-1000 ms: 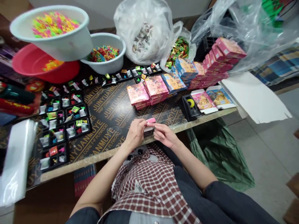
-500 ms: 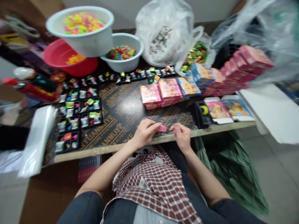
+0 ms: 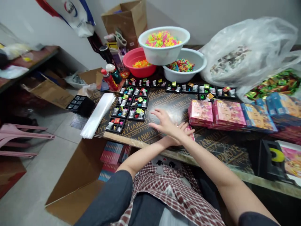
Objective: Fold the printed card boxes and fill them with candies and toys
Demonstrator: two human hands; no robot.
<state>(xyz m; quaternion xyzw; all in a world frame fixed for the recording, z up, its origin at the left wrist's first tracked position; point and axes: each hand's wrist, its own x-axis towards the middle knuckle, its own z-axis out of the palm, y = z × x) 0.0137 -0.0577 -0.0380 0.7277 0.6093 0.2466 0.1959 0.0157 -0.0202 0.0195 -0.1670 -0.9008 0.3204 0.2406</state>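
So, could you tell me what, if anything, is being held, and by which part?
The right hand is open and holds nothing. The left hand lies over a pink box, fingers spread; whether it grips the box cannot be told.

Glossy printed cardboard boxes [image 3: 229, 113], patterned tabletop [image 3: 162, 103]

Pale wall [image 3: 192, 15]; grey tiled floor [image 3: 47, 169]; pink plastic stool [image 3: 21, 138], left; dark tabletop [image 3: 150, 138] with pale edge.
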